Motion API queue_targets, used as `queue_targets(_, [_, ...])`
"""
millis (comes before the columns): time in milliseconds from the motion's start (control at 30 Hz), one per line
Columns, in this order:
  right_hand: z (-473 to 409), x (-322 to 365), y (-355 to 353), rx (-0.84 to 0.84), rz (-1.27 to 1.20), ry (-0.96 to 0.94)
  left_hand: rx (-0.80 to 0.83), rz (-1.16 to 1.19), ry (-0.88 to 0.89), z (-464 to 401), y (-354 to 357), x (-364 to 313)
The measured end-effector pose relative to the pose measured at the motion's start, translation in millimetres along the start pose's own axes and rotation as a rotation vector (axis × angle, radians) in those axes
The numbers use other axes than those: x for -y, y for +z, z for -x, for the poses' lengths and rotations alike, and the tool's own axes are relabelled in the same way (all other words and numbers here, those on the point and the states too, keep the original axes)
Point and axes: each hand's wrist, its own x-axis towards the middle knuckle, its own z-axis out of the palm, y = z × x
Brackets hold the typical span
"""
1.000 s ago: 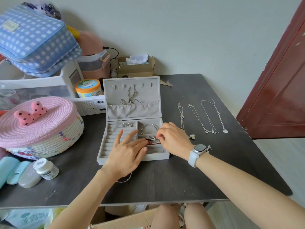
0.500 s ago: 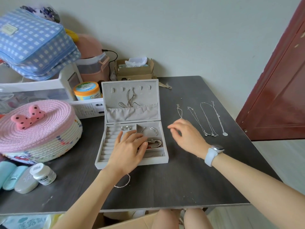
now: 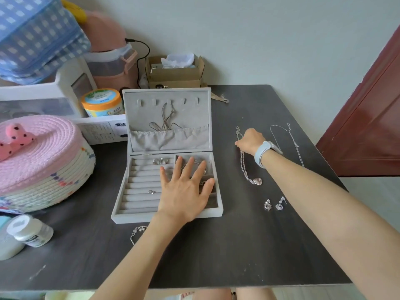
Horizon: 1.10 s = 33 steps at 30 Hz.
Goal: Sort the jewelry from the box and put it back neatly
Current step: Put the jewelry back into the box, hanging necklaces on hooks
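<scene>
Plainly the sorting is partway through: the grey jewelry box [image 3: 166, 156] stands open in the middle of the frame on the dark worktop [image 3: 216, 245], with a few rings [image 3: 160, 161] in its padded rows and bangles in the right compartment, mostly hidden. The left hand [image 3: 186, 191] lies flat across the tray, fingers straight and spread, gripping nothing. The right hand [image 3: 250, 140], right of centre, is curled over the upper part of a necklace [image 3: 244, 165] whose chain runs down to a pale heart pendant [image 3: 257, 181]; the fingertips are hidden, so whether it actually pinches the chain I cannot tell. Two more chains [image 3: 292, 141] lie further right, a pair of earrings [image 3: 273, 205] lower right, and a bracelet [image 3: 136, 231] just below the box. Such chains are likely light, limp and quick to tangle, so taking one near the clasp and letting the pendant hang should keep it straight; the earrings look small and slippery, best pinched singly.
</scene>
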Motion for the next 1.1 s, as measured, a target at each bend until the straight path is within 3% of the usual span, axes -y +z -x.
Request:
queue_targets(167, [-8,0,-2,0.066,-0.004,-0.039,-0.009,0.009,-0.009,1,0,0])
queue_targets(333, [2,2,-31,0.089,-0.552,-0.060,-0.004,0.019,-0.010,2,-2,-2])
queue_targets(400, [13,10,-50,0.063,-0.646,-0.121,-0.007,0.028,-0.009,3,-2,-2])
queue_targets(633, [51,52,-106,0.025,-0.717,-0.377,-0.068,0.175,0.003,1,-8,2])
queue_targets(800, [67,101,-116,-0.004,-0.692,-0.494,-0.269,0.204,0.021,-8,-37,22])
queue_targets(1000, [69,165,-95,0.007,-0.762,-0.513,-0.478,0.123,-0.013,-25,-71,76])
queue_targets(1100, [70,193,-81,0.018,-0.744,-0.571,-0.464,0.033,-0.026,-36,-74,100])
